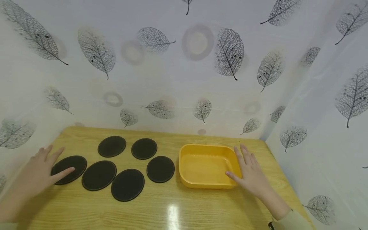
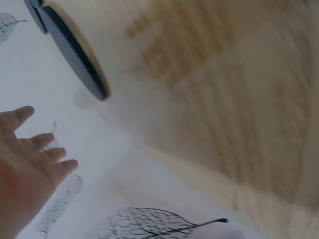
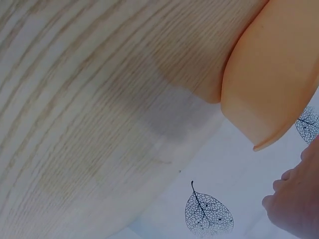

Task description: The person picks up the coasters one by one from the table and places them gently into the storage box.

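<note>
On the left, my left hand (image 1: pixel 38 171) hovers with fingers spread over a black round coaster (image 1: pixel 73 166). In the left wrist view that hand (image 2: pixel 30 169) is apart from the dark disc (image 2: pixel 75 52), with nothing in its fingers. Several more black coasters lie flat nearby, among them one at the back (image 1: pixel 111 146) and one at the front (image 1: pixel 127 185). A yellow rectangular tub (image 1: pixel 207 183) stands right of them. My right hand (image 1: pixel 251 172), fingers spread, overlaps the tub's right rim. From the right wrist, the tub's wall (image 3: pixel 269 74) shows beside the hand (image 3: pixel 296 199).
A wood-grain table (image 1: pixel 155 210) carries everything. White sheeting with a leaf print (image 1: pixel 172 80) rises behind the table's back edge and along both sides. A bright reflection lies on the tabletop near the front.
</note>
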{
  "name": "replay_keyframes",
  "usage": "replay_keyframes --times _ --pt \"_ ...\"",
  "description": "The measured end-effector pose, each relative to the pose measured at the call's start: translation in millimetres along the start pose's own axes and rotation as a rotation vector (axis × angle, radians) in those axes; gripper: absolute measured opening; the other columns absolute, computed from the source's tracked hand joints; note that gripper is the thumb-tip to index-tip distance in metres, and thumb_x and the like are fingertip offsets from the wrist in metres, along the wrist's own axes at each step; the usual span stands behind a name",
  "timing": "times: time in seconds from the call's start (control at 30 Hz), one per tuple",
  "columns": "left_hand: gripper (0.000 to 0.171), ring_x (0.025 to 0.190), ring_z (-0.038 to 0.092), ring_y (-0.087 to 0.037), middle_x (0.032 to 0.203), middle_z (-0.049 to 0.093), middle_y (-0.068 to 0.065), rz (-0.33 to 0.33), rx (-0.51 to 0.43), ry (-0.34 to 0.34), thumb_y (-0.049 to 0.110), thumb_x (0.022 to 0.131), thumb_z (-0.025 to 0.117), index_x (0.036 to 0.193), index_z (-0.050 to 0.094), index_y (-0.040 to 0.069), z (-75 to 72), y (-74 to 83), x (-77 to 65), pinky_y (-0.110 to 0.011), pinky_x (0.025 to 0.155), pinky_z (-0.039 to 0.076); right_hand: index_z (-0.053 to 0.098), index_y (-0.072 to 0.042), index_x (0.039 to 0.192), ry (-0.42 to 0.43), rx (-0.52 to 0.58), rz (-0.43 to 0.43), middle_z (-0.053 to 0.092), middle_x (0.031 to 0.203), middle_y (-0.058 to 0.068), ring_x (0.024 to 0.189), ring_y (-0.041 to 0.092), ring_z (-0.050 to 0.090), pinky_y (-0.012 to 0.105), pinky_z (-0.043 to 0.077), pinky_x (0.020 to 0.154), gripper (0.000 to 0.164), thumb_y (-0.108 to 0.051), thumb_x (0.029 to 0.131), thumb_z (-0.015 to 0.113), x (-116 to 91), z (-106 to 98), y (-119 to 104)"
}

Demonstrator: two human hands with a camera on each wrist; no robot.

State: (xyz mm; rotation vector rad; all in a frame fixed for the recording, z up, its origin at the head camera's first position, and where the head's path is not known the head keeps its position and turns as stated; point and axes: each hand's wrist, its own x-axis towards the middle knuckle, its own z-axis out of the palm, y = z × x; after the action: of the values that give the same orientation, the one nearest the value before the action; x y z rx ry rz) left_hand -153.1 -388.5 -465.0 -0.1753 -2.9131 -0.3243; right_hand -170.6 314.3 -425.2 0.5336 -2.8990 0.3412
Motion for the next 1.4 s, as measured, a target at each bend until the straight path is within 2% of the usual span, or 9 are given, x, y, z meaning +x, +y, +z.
replay_keyframes --times 0.13,0.23,0.3,0.43,0.6,0.8,0.9,1.17,1.4 --pt "0.101 0.142 0.016 -0.077 0.159 0.015 -0.054 0.002 -0.078 -0.056 0.051 0.099 0.07 0.163 0.023 -0.011 4.6 -15.9 -5.0 -0.087 0.114 0.012 0.007 -0.008 0.172 -0.014 0.012 -0.023 0.005 0.177 0.026 0.162 0.051 0.014 0.032 -0.014 0.132 0.104 -0.057 0.099 0.064 0.8 3.1 -1.8" --pt "0.105 0.143 0.015 -0.076 0.158 0.016 -0.053 0.013 -0.126 -0.078 0.048 0.095 0.076 0.164 0.021 -0.01 11.0 -25.2 -8.5 -0.089 0.111 0.015 0.01 -0.003 0.171 -0.027 0.015 -0.034 0.007 0.177 0.026 0.162 0.05 0.015 0.028 -0.014 0.13 0.104 -0.056 0.099 0.064 1.4 6.5 -2.3" --pt "0.109 0.145 0.013 -0.075 0.157 0.019 -0.053 0.028 -0.153 -0.081 0.046 0.091 0.08 0.164 0.02 -0.01 15.7 -30.5 -10.3 -0.089 0.11 0.014 0.013 0.0 0.17 -0.036 0.013 -0.036 0.008 0.176 0.026 0.161 0.051 0.017 0.03 -0.012 0.132 0.104 -0.056 0.099 0.064 1.6 9.1 -2.3" --pt "0.121 0.147 0.012 -0.074 0.155 0.024 -0.052 0.063 -0.154 -0.079 0.044 0.079 0.089 0.164 0.021 -0.007 23.6 -38.5 -12.3 -0.092 0.104 0.019 0.016 0.005 0.168 -0.065 0.014 -0.025 0.009 0.176 0.027 0.161 0.051 0.016 0.045 -0.002 0.136 0.102 -0.056 0.1 0.063 0.5 14.8 -0.6" --pt "0.132 0.133 0.032 -0.076 0.148 0.033 -0.054 0.068 -0.096 -0.088 0.045 0.067 0.097 0.161 0.024 -0.012 27.0 -40.7 -10.4 -0.092 0.095 0.03 0.016 0.007 0.167 -0.083 0.015 -0.01 0.009 0.176 0.026 0.162 0.05 0.016 0.06 0.013 0.134 0.102 -0.055 0.101 0.062 0.2 19.0 1.3" --pt "0.129 0.127 0.038 -0.075 0.148 0.033 -0.055 0.021 -0.12 -0.22 0.047 0.076 0.092 0.156 0.021 -0.024 20.5 -38.5 -4.8 -0.089 0.098 0.033 0.016 0.01 0.165 -0.104 0.023 0.014 0.006 0.176 0.026 0.163 0.049 0.013 0.057 0.01 0.135 0.102 -0.056 0.102 0.061 0.3 20.0 0.6" --pt "0.126 0.127 0.037 -0.075 0.147 0.032 -0.056 0.012 -0.13 -0.244 0.047 0.079 0.09 0.154 0.021 -0.026 19.1 -38.5 -4.0 -0.088 0.099 0.033 0.016 0.011 0.165 -0.111 0.021 0.022 0.005 0.176 0.027 0.163 0.049 0.012 0.057 0.01 0.135 0.102 -0.056 0.102 0.06 0.5 20.3 0.0" --pt "0.118 0.126 0.041 -0.072 0.145 0.038 -0.054 0.026 -0.157 -0.209 0.043 0.08 0.09 0.152 0.027 -0.026 19.4 -37.3 -2.0 -0.084 0.097 0.037 0.02 0.014 0.163 -0.113 -0.013 0.023 0.011 0.174 0.031 0.162 0.05 0.016 0.061 0.021 0.132 0.101 -0.058 0.103 0.059 0.8 20.6 -0.4" --pt "0.115 0.121 0.045 -0.071 0.139 0.042 -0.054 0.032 -0.114 -0.18 0.04 0.077 0.092 0.148 0.032 -0.028 17.4 -32.4 3.7 -0.084 0.095 0.041 0.022 0.014 0.162 -0.112 -0.022 0.016 0.011 0.175 0.03 0.162 0.05 0.017 0.059 0.019 0.133 0.099 -0.057 0.103 0.058 0.5 20.5 -1.2"
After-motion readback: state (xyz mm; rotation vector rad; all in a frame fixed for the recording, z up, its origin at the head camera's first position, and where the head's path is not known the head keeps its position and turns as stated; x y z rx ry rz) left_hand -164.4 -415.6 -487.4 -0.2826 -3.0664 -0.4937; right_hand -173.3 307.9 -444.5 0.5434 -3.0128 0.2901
